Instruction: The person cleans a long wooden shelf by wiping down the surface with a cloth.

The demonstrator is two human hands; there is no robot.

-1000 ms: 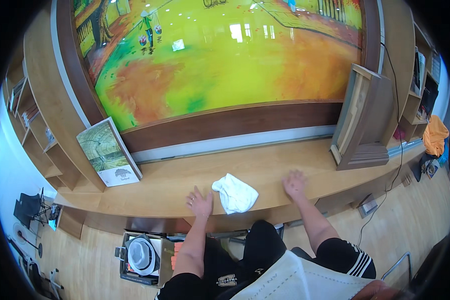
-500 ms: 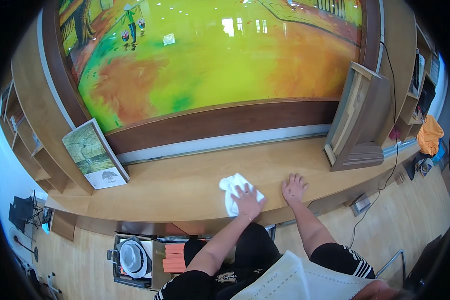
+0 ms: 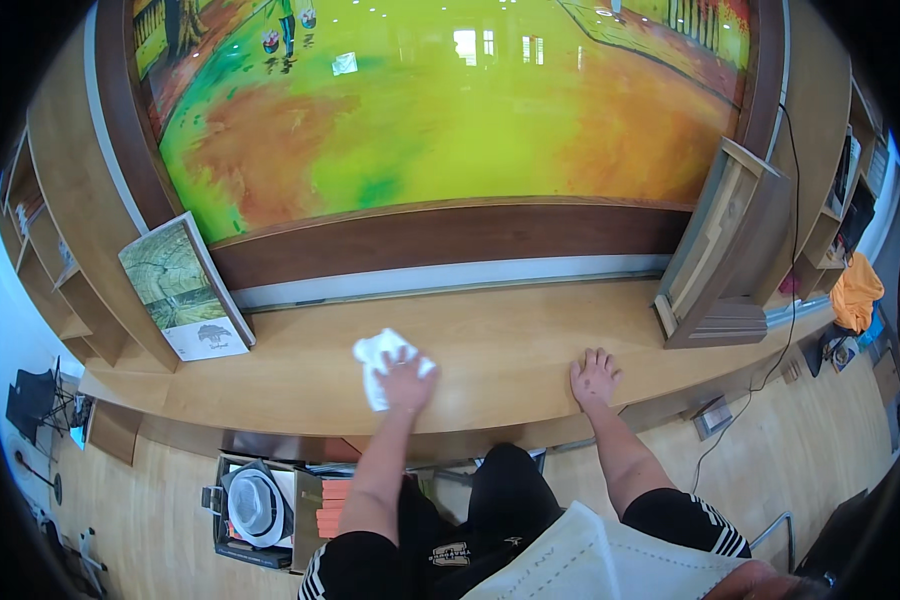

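Note:
My left hand [image 3: 406,378] presses flat on a white cloth [image 3: 374,352] that lies crumpled on the long wooden ledge [image 3: 500,345]. Part of the cloth sticks out to the left and above my fingers. My right hand [image 3: 594,377] rests flat on the ledge with fingers spread, holding nothing, about a forearm's length to the right of the cloth.
A large framed yellow-green and orange painting [image 3: 450,110] stands behind the ledge. A book with a tree-trunk cover [image 3: 182,290] leans at the left. A wooden frame [image 3: 725,250] leans at the right. Below the ledge a box holds a white hat [image 3: 254,502].
My left hand moved from the bare ledge onto the white cloth and pushed it to the left. My right hand stayed flat in place.

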